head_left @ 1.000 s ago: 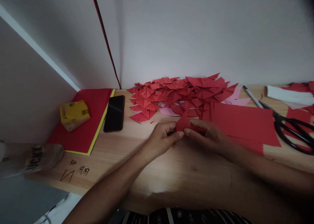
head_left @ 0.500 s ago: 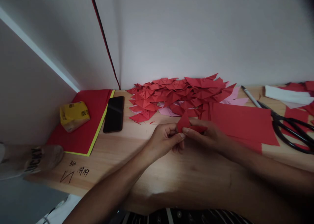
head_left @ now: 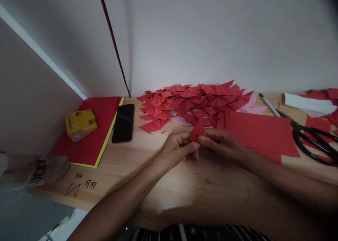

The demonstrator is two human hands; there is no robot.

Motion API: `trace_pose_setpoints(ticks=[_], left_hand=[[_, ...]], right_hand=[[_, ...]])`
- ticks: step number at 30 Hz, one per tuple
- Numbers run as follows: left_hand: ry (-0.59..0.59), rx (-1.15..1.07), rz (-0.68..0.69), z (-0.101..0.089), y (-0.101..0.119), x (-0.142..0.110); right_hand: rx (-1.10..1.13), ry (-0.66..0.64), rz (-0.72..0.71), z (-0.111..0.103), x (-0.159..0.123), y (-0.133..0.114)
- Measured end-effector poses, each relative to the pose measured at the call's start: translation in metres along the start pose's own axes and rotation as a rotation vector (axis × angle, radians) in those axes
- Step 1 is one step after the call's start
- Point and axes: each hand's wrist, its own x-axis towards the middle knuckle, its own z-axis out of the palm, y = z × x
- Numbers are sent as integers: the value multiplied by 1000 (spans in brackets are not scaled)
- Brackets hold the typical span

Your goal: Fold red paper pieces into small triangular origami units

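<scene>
A small piece of folded red paper is held up between my two hands above the table. My left hand pinches its left side between thumb and fingers. On the other side, my right hand grips it, the thumb pressed close to the left thumb. Part of the paper is covered by the fingers. Just behind the hands, a heap of folded red paper pieces with pointed corners lies along the wall, some pink paper showing beneath. A stack of flat red paper sheets lies beyond my right forearm.
Black-handled scissors and a pen lie at the right, near a white folded strip. Leftward are a black phone, a red sheet over yellow, a yellow packet and a clear bottle.
My right thumb has shifted slightly along the folded paper, and less red shows by the right fingers. Both hands stay in nearly the same place. The view has moved a little.
</scene>
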Motion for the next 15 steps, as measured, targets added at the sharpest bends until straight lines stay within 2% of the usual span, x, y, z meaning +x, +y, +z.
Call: trace_pose_setpoints(ticks=[5, 7, 11, 15], left_hand=[[77, 4, 12, 0, 0, 1], [112, 19, 11, 1, 0, 1], [185, 70, 30, 6, 1, 1], [182, 73, 27, 7, 0, 1]], right_hand=[[-77, 240, 64, 2, -2, 13], [-108, 296, 63, 2, -2, 17], [-137, 322, 71, 3, -2, 21], [-165, 321, 65, 5, -3, 18]])
